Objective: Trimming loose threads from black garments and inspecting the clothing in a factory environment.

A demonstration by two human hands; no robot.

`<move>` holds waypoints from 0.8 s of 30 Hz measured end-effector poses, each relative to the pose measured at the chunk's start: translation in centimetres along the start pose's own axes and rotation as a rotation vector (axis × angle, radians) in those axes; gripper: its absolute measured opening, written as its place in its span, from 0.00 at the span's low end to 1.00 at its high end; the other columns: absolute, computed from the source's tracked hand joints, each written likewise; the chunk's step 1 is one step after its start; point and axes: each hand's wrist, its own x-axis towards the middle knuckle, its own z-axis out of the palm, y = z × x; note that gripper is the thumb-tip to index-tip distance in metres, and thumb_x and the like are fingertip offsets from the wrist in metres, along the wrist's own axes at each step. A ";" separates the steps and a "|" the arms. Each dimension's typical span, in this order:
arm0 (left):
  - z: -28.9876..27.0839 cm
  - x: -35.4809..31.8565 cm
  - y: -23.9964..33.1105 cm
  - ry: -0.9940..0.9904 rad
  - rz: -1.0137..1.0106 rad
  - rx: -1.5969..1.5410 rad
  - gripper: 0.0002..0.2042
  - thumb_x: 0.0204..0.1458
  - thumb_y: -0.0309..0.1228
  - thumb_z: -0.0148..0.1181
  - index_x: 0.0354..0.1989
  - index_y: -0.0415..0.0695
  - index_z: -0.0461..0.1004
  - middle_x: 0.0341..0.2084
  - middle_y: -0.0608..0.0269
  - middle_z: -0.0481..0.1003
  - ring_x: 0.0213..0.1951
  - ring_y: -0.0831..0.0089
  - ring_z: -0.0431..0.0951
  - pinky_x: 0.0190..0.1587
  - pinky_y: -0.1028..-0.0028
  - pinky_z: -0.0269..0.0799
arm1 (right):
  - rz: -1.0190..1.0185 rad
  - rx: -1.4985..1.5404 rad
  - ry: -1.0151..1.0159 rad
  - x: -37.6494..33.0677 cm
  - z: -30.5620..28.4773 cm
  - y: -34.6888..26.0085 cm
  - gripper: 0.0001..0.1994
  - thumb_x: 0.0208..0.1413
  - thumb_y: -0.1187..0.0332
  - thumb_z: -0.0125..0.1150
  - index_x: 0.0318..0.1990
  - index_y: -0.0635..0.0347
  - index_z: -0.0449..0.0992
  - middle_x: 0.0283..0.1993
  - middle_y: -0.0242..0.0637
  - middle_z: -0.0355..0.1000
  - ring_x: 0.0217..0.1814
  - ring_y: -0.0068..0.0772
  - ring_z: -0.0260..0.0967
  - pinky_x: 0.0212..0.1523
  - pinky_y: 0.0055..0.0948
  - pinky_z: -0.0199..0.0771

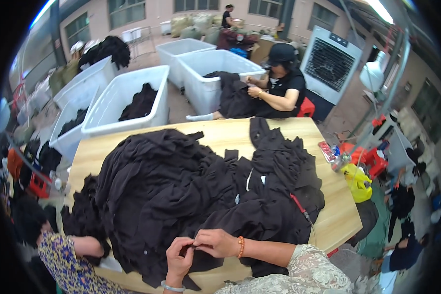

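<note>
The person's left hand [180,256] is standing almost upright near the lower edge of the table [335,198], its wrist pointing down toward the bottom of the view and wearing a pale bangle [173,287]; its thumb and index finger are curving toward each other, leaving a small rounded gap between them. The right hand [217,243] is coming across from the other side, knuckles up, with the right forearm [268,250] lying nearly level behind it, an orange beaded bracelet [241,246] circling the wrist and a cream lace sleeve [318,269] covering the upper part of the arm. Its fingers are bending down and inward, meeting the left fingertips. Both hands are closing in a fine pinch on what is looking like a small edge of dark cloth [208,263], though the fingers are partly hiding the exact spot. That cloth is hanging beneath the hands at the table's near side, in front of a large dark heap [147,188], while a red-handled tool [300,206] is lying on the fabric to the right. Across the table, a seated person [281,83] is handling another dark piece [235,95].
</note>
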 end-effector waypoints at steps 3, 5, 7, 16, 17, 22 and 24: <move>0.2 -0.1 0.5 0.021 -0.054 0.050 0.08 0.41 0.14 0.56 0.30 0.39 0.73 0.29 0.64 0.72 0.24 0.84 0.68 0.23 0.85 0.60 | 0.143 0.051 0.054 -0.9 0.5 0.1 0.08 0.48 0.75 0.64 0.36 0.64 0.74 0.33 0.38 0.71 0.31 0.35 0.72 0.30 0.27 0.72; 0.7 0.0 0.3 0.038 0.012 0.048 0.09 0.41 0.13 0.56 0.30 0.40 0.72 0.29 0.65 0.71 0.22 0.84 0.66 0.23 0.84 0.59 | 0.162 0.113 0.122 -1.3 0.4 0.4 0.09 0.50 0.73 0.63 0.38 0.65 0.74 0.33 0.39 0.71 0.30 0.34 0.72 0.30 0.27 0.71; 1.2 0.1 0.7 0.001 0.019 0.076 0.09 0.40 0.13 0.55 0.29 0.40 0.71 0.30 0.66 0.69 0.23 0.84 0.65 0.23 0.84 0.57 | 0.146 0.093 0.040 -2.1 0.1 1.4 0.11 0.51 0.71 0.62 0.40 0.66 0.75 0.33 0.39 0.71 0.29 0.34 0.72 0.30 0.28 0.70; 0.1 -0.3 -1.1 -0.369 -0.392 -0.301 0.06 0.46 0.15 0.59 0.32 0.36 0.73 0.29 0.68 0.72 0.29 0.83 0.71 0.34 0.84 0.66 | -0.063 0.001 0.032 -5.4 1.0 2.6 0.08 0.54 0.67 0.59 0.35 0.63 0.72 0.31 0.40 0.66 0.34 0.43 0.68 0.33 0.34 0.69; 0.0 -0.1 -0.7 -0.402 -0.465 -0.308 0.05 0.46 0.16 0.58 0.31 0.36 0.73 0.27 0.70 0.71 0.27 0.84 0.69 0.32 0.84 0.65 | -0.069 -0.019 0.019 -5.7 1.3 2.8 0.08 0.55 0.67 0.58 0.35 0.63 0.72 0.31 0.40 0.65 0.34 0.43 0.68 0.34 0.34 0.69; -0.6 -1.9 -0.9 -0.332 -0.442 -0.385 0.07 0.49 0.18 0.62 0.36 0.38 0.74 0.33 0.68 0.74 0.37 0.80 0.71 0.43 0.80 0.67 | 0.003 -0.035 -0.029 -5.7 2.9 2.3 0.09 0.54 0.66 0.58 0.30 0.63 0.69 0.31 0.42 0.65 0.36 0.47 0.67 0.36 0.38 0.68; -0.7 -2.5 -1.3 -0.301 -0.433 -0.372 0.05 0.50 0.19 0.61 0.35 0.39 0.73 0.32 0.68 0.73 0.36 0.80 0.71 0.42 0.81 0.67 | 0.025 -0.075 -0.034 -5.7 3.4 2.1 0.10 0.55 0.65 0.57 0.29 0.63 0.68 0.31 0.42 0.64 0.36 0.45 0.67 0.36 0.37 0.68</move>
